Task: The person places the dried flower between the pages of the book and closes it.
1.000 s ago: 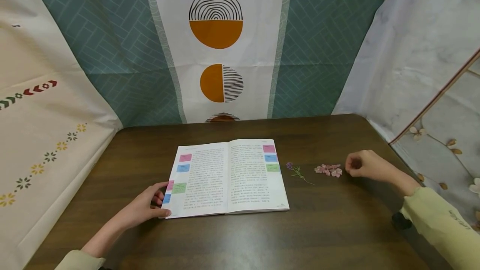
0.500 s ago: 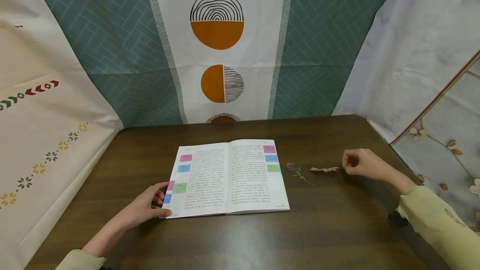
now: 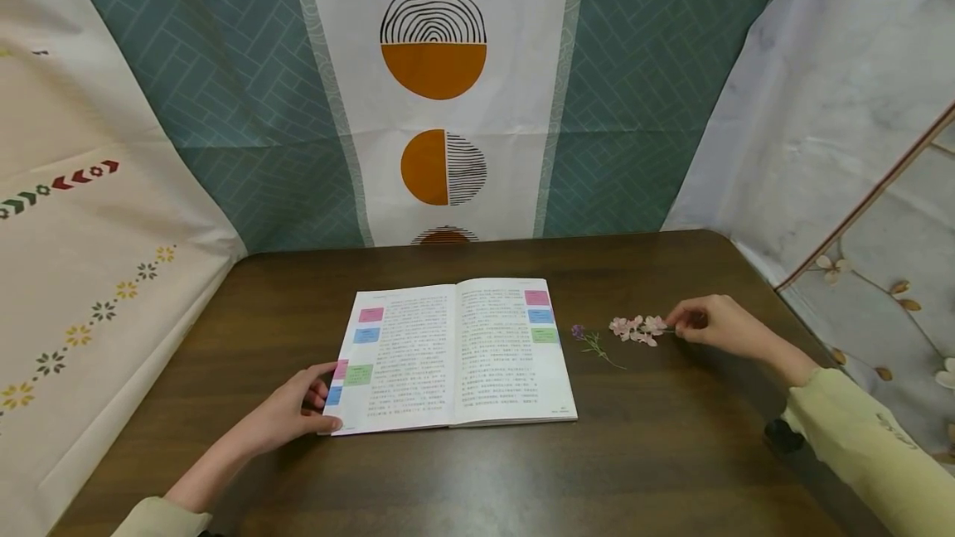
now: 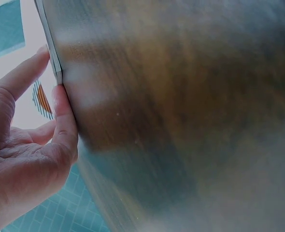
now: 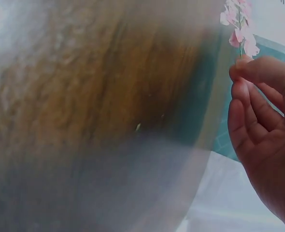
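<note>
An open book (image 3: 492,363) with printed pages and coloured sticky tabs lies on the dark wooden table. My left hand (image 3: 287,408) holds its lower left edge, thumb on the page corner and fingers at the side; the left wrist view shows the book's edge (image 4: 53,48) between thumb and fingers. To the right of the book, my right hand (image 3: 719,326) pinches the thin stem of a pink flower sprig (image 3: 636,328) between thumb and fingertip. In the right wrist view the pink blossoms (image 5: 249,43) stick out past the fingertips. A small purple flower (image 3: 589,341) on a green stem lies between book and sprig.
The wooden table (image 3: 477,479) runs up to a patterned green and white cloth (image 3: 634,89) at the back. Pale cloths hang at the left and right sides.
The pink flower sprig has turned over, seen edge-on midway, and shifted slightly left with my right hand. My left hand and the book have stayed in place.
</note>
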Tool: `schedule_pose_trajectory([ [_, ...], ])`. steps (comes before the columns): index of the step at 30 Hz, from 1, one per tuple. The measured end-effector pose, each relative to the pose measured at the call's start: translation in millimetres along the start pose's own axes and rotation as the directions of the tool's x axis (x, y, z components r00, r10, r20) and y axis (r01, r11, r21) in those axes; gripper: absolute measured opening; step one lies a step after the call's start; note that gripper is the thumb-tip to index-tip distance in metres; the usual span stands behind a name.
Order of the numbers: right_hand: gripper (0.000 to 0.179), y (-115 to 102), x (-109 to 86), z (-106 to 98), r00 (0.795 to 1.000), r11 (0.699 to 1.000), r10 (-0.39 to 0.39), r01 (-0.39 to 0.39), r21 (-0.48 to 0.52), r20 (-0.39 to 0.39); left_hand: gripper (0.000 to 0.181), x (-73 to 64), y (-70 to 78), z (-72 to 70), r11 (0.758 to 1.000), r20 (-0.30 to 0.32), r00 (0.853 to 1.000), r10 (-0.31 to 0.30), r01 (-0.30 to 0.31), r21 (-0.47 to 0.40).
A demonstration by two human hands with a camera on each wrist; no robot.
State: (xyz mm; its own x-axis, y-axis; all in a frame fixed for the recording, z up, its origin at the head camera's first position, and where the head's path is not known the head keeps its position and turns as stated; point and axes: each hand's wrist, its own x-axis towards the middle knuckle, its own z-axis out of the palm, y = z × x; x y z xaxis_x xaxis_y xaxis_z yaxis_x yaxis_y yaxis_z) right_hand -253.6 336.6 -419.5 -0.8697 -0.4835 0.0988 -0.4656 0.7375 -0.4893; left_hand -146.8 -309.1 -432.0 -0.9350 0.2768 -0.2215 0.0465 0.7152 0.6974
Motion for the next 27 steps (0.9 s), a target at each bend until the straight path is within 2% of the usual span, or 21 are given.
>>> schedule_pose_trajectory([
  [5,0.013,-2,4.1,-4,1.0,1.0,0.02,-0.02,-0.024,-0.003,0.09,-1.1,0.0,0.4,1.0,-0.003,1.0,-0.002,0.002,-0.001],
  [10,0.012,-7,12.2,-7,1.0,1.0,0.019,-0.019,-0.004,-0.015,0.09,-1.5,-0.2,0.5,1.0,-0.002,1.0,-0.003,0.003,-0.007],
  [17,0.015,-19,30.2,-8,0.998,0.997,0.063,-0.064,0.043,0.03,0.09,-2.3,2.4,0.5,1.0,-0.002,1.0,-0.009,0.009,-0.008],
  [27,0.013,-46,60.1,-8,1.0,0.998,0.018,-0.019,0.063,0.022,0.09,-2.2,2.3,0.5,1.0,0.0,1.0,-0.002,0.002,-0.015],
])
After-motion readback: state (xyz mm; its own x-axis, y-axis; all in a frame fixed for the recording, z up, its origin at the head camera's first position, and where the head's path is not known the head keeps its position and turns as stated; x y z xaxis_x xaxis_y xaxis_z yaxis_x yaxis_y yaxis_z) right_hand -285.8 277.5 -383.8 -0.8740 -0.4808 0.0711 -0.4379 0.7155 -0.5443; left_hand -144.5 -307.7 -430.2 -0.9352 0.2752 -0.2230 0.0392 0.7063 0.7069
